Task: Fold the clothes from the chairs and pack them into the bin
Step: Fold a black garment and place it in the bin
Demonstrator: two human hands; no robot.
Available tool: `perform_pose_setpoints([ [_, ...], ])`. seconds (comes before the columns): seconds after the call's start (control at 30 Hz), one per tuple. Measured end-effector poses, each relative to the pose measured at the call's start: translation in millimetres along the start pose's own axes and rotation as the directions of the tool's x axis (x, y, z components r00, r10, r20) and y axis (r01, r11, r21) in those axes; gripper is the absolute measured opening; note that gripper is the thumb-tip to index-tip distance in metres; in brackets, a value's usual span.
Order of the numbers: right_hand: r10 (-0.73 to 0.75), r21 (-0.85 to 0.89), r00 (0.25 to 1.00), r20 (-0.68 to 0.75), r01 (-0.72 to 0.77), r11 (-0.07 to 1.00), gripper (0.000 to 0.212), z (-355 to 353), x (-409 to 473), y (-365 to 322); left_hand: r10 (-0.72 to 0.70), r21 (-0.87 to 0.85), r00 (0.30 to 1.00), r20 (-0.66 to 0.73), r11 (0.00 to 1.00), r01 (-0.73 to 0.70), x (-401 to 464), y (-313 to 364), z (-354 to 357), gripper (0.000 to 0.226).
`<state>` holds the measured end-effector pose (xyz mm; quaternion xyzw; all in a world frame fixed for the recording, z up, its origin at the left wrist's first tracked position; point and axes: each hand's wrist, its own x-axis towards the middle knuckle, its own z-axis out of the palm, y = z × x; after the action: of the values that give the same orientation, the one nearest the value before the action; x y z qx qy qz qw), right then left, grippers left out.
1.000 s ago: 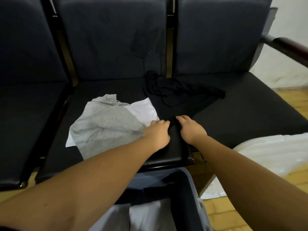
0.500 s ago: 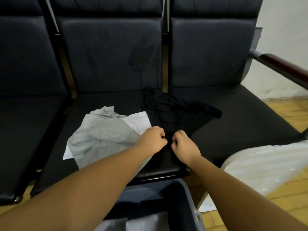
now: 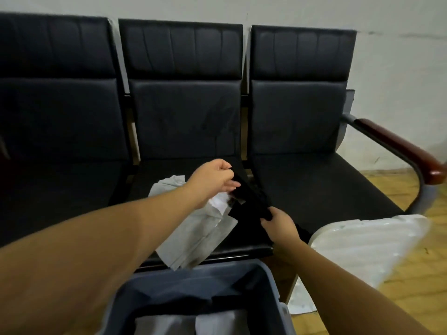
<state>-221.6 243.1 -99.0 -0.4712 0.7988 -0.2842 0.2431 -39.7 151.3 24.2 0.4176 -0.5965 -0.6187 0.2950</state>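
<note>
A black garment (image 3: 251, 197) is lifted off the middle chair's seat (image 3: 164, 172), stretched between my two hands. My left hand (image 3: 212, 177) pinches its upper end above the seat. My right hand (image 3: 278, 223) grips its lower end near the seat's front edge. A grey and white garment (image 3: 193, 240) lies crumpled on the same seat, under my left forearm. The grey bin (image 3: 271, 281) stands on the floor in front of the chairs, with light and dark folded clothes (image 3: 205, 322) inside.
Three black chairs stand in a row against a white wall. The right chair (image 3: 314, 189) has a wooden armrest (image 3: 401, 148). A white ribbed lid (image 3: 362, 245) leans at the right, over a yellow wooden floor (image 3: 399, 298).
Both hands closed on the black garment on the seat and raised it. My left hand went up and back, my right stayed low. The camera tilted up, showing the chair backs.
</note>
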Motion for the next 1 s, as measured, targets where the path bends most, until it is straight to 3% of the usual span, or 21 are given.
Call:
perform_pose_setpoints([
  [0.17, 0.077, -0.096, 0.997, 0.003, -0.077, 0.992, 0.019, -54, -32, -15, 0.118, -0.072, 0.987, -0.105, 0.989, -0.126, -39, 59, -36, 0.013],
  [0.4, 0.002, -0.161, 0.988, -0.154, -0.027, 0.987, 0.013, -128, -83, -73, 0.293, -0.092, 0.924, -0.245, 0.942, -0.323, -121, 142, -79, 0.013],
  [0.57, -0.078, -0.189, 0.983, -0.167, 0.046, 0.981, 0.023, -161, -125, -107, 0.373, -0.021, 0.850, -0.371, 0.912, -0.410, -185, 178, -103, 0.011],
  [0.83, -0.278, 0.134, 0.923, -0.265, 0.321, 0.938, 0.028, -177, -197, -197, 0.472, 0.322, 0.699, -0.537, 0.881, -0.348, -262, 195, -114, 0.010],
  [1.0, -0.401, 0.088, 0.870, -0.286, 0.441, 0.893, 0.030, -189, -235, -241, 0.430, 0.339, 0.699, -0.572, 0.900, -0.276, -298, 203, -103, 0.012],
])
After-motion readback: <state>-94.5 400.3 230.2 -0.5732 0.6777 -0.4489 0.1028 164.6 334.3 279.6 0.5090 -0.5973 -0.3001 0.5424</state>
